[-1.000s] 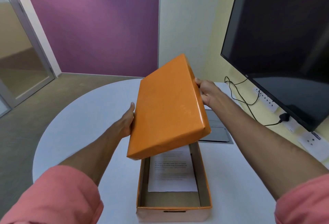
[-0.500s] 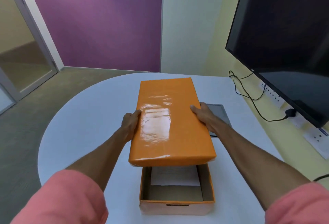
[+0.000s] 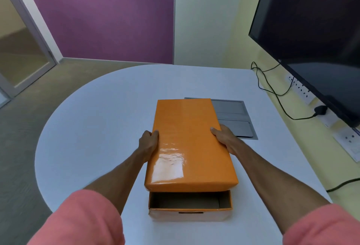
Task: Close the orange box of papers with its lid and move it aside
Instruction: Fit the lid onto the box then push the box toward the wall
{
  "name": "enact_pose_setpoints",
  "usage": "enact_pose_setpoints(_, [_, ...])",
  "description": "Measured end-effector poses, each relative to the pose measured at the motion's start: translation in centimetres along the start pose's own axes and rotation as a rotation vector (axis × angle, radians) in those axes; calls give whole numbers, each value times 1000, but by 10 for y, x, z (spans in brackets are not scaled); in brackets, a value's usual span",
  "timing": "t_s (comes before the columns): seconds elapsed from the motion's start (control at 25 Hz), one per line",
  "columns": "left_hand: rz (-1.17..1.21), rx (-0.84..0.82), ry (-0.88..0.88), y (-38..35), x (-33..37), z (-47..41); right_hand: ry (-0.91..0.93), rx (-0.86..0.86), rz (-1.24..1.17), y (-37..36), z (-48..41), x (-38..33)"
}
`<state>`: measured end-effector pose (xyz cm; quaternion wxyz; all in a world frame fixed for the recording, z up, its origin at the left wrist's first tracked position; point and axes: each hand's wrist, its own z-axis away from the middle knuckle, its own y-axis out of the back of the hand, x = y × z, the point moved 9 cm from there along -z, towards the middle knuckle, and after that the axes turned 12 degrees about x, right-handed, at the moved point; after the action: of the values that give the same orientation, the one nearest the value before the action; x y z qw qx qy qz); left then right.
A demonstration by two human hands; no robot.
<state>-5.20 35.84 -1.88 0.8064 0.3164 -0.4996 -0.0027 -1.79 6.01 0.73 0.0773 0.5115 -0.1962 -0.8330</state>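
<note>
The glossy orange lid lies nearly flat over the open orange box, which stands on the white table near its front edge. The lid covers most of the box; only a strip of the brown inside shows at the near end. The papers are hidden under the lid. My left hand grips the lid's left side. My right hand grips its right side.
The white table is rounded on the left. A grey floor-box panel is set into it behind the box. A large dark screen hangs on the right wall, with black cables and sockets below.
The lid has come down from a steep tilt to nearly flat and moved toward me over the box. The papers, visible before, are now covered.
</note>
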Motion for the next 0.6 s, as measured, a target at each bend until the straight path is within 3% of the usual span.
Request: enact_pose_setpoints(0.6, [-21,-10,-9,-17,-33,19,-54,-5,-34,-6,4,56])
